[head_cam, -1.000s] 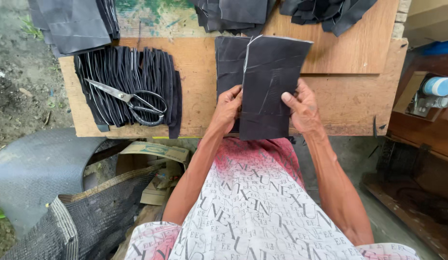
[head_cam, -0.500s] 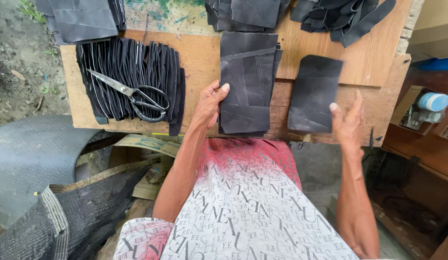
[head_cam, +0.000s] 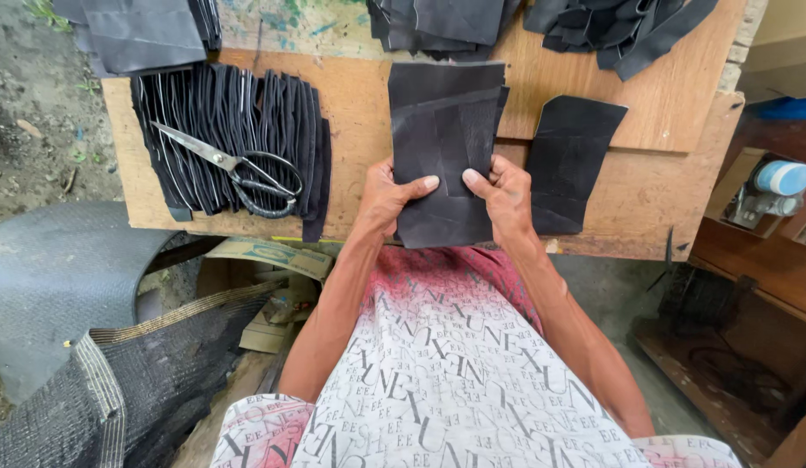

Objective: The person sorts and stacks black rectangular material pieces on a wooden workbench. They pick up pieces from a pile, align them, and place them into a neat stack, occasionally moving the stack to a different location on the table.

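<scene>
We note both hands closed on a stack of flat black rubber-like sheets [head_cam: 443, 152], which lies on the wooden table [head_cam: 351, 113] near its front edge: the left hand [head_cam: 387, 198] pinches the lower left side, the right hand [head_cam: 505, 192] the lower right, thumbs on top near the middle. We judge the material light, limp and flexible, thin enough to sag if lifted by one corner, with a matte surface that should not slip; holding it at both side edges looks sound. The stack's long axis runs away from the person, short bottom edge overhanging toward the lap. A separate dark sheet [head_cam: 569, 173] lies just beside it on the right; metal scissors [head_cam: 234, 169] rest on black strips [head_cam: 238, 130] well to the left.
</scene>
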